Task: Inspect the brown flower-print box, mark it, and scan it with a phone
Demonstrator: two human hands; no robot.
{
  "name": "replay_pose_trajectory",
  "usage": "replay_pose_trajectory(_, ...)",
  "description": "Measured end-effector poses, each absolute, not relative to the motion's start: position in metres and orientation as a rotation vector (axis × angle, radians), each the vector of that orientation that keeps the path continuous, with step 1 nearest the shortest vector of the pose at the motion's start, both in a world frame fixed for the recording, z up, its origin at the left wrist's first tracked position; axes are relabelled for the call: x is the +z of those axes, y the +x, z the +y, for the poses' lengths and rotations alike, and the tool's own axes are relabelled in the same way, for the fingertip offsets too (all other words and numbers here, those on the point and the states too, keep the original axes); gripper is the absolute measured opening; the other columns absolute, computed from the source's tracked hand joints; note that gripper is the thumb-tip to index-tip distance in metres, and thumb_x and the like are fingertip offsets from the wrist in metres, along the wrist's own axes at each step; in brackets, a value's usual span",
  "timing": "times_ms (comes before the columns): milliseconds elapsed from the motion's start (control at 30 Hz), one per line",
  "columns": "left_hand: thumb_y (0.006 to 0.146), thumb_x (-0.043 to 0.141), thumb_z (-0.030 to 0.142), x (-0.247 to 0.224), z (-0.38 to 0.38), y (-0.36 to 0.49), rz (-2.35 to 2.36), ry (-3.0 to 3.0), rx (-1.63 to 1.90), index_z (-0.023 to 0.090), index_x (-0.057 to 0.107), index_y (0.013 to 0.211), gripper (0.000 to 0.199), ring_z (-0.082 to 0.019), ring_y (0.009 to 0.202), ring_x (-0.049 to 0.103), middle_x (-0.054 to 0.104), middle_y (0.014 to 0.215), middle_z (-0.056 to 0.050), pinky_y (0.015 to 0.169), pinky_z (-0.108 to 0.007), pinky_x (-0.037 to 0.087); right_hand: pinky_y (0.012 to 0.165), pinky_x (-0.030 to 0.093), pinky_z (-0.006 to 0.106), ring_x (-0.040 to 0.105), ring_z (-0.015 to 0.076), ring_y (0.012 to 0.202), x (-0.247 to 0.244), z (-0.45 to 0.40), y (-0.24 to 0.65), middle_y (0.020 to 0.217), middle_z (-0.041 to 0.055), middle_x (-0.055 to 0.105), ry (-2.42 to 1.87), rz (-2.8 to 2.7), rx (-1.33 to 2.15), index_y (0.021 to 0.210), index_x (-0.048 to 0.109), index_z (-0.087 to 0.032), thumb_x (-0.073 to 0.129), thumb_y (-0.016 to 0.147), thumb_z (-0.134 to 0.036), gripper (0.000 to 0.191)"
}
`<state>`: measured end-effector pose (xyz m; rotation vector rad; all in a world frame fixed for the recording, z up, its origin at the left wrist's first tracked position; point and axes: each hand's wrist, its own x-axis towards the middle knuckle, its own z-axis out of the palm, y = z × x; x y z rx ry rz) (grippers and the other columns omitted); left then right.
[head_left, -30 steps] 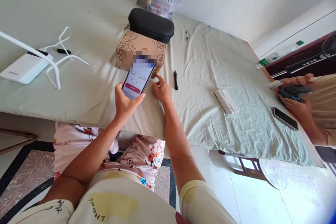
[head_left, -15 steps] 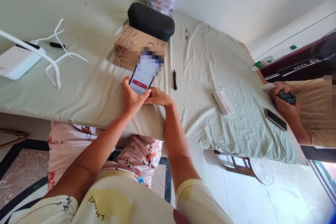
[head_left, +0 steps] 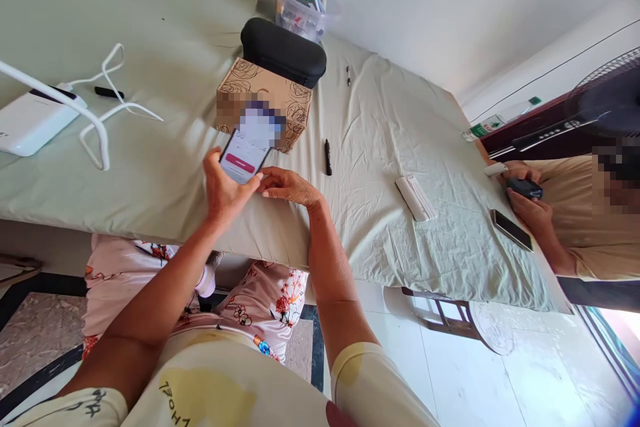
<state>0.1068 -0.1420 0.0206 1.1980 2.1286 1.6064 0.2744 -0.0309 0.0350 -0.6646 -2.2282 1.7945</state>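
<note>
A phone (head_left: 245,150) with a lit screen and a red button is gripped by my left hand (head_left: 225,190), thumb along its lower edge. Just right of the phone's lower end is my right hand (head_left: 293,188), its fingers bent toward the phone and partly hidden at the tips; whether it grips anything is unclear. Behind the phone sits a brown patterned cardboard box (head_left: 295,103), with a black oval case (head_left: 283,50) against its far side. A black marker (head_left: 328,157) lies to the right of the box.
A white power bank (head_left: 37,123) with a looping cable is at left. Behind stands a clear tub (head_left: 300,19). To the right lie a pale packet (head_left: 416,199) and another phone (head_left: 511,230). A person (head_left: 590,213) at far right holds a dark object. A stool (head_left: 457,320) stands below.
My left hand has moved left with the phone, away from my right hand, which has shifted slightly left. The view has shifted a little too.
</note>
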Motion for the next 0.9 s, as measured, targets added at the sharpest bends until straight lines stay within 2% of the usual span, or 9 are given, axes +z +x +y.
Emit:
replay_pose_trajectory(100,0.066,0.088,0.036,0.027,-0.159,0.058,2.327,1.190,1.485,0.014,0.040,0.140,0.092,-0.044,0.148,0.048,0.047,0.151,-0.023,0.129,-0.061,0.037,0.085,0.060,0.033,0.071,0.0164,0.087,0.034,-0.031,0.274,0.098,0.0033,0.079,-0.692,-2.226,1.756,0.132,0.066,-0.019,0.081,0.081,-0.051,0.062)
replay_pose_trajectory(167,0.068,0.087,0.038,0.030,-0.170,0.024,2.472,1.172,1.374,0.012,0.041,0.138,0.088,-0.046,0.150,0.045,0.047,0.153,-0.024,0.129,-0.064,0.035,0.084,0.059,0.032,0.070,0.0160,0.085,0.034,-0.031,0.274,0.099,0.0039,0.079,-0.700,-2.234,1.735,0.134,0.066,-0.018,0.078,0.083,-0.051,0.061)
replay_pose_trajectory(267,0.060,0.087,0.032,0.033,-0.182,-0.017,2.689,1.067,1.208,0.013,0.043,0.132,0.087,-0.050,0.150,0.044,0.049,0.154,-0.024,0.130,-0.069,0.031,0.081,0.059,0.032,0.069,0.0160,0.083,0.035,-0.031,0.274,0.097,0.0034,0.078,-0.694,-2.226,1.738,0.132,0.067,-0.019,0.077,0.084,-0.050,0.058)
replay_pose_trajectory(433,0.066,0.080,0.067,0.032,-0.192,-0.051,2.675,1.111,1.147,0.021,0.051,0.135,0.087,-0.055,0.152,0.039,0.055,0.156,-0.015,0.133,-0.075,0.022,0.077,0.056,0.029,0.068,0.0152,0.081,0.031,-0.028,0.273,0.093,0.0024,0.077,-0.830,-2.118,1.582,0.123,0.068,-0.022,0.071,0.087,-0.047,0.045)
replay_pose_trajectory(567,0.068,0.074,0.068,0.029,-0.194,-0.054,2.688,1.114,1.065,0.022,0.052,0.138,0.086,-0.057,0.156,0.033,0.055,0.159,-0.017,0.132,-0.078,0.016,0.083,0.056,0.033,0.066,0.0147,0.078,0.022,-0.017,0.273,0.088,0.0006,0.073,-1.117,-1.914,1.210,0.113,0.067,-0.022,0.061,0.088,-0.042,0.033)
replay_pose_trajectory(633,0.076,0.070,0.060,0.028,-0.197,-0.049,2.718,1.197,1.042,0.018,0.051,0.141,0.080,-0.054,0.158,0.033,0.052,0.161,-0.020,0.132,-0.076,0.017,0.088,0.057,0.037,0.068,0.0162,0.082,0.017,-0.011,0.275,0.097,0.0037,0.076,-1.269,-1.763,1.028,0.117,0.066,-0.022,0.058,0.089,-0.040,0.035)
replay_pose_trajectory(733,0.081,0.069,0.047,0.027,-0.200,-0.036,2.780,1.388,1.078,0.010,0.051,0.143,0.075,-0.050,0.159,0.034,0.046,0.165,-0.027,0.130,-0.076,0.020,0.098,0.059,0.043,0.072,0.0204,0.097,0.013,-0.007,0.278,0.125,0.0108,0.076,-1.349,-1.647,0.890,0.138,0.058,-0.024,0.059,0.088,-0.040,0.053)
replay_pose_trajectory(833,0.084,0.065,0.041,0.027,-0.191,-0.020,2.659,1.631,1.178,0.010,0.057,0.140,0.064,-0.044,0.158,0.041,0.055,0.157,-0.027,0.132,-0.069,0.021,0.102,0.060,0.046,0.070,0.0268,0.121,0.011,-0.008,0.278,0.152,0.0148,0.064,-1.259,-1.688,0.886,0.159,0.041,-0.028,0.065,0.087,-0.043,0.078)
replay_pose_trajectory(900,0.085,0.064,0.041,0.027,-0.171,-0.010,2.477,1.713,1.266,0.013,0.056,0.142,0.064,-0.039,0.156,0.045,0.058,0.155,-0.024,0.134,-0.061,0.026,0.101,0.062,0.048,0.064,0.0307,0.135,0.010,-0.010,0.276,0.162,0.0154,0.055,-1.176,-1.746,0.913,0.167,0.028,-0.029,0.066,0.087,-0.046,0.091)
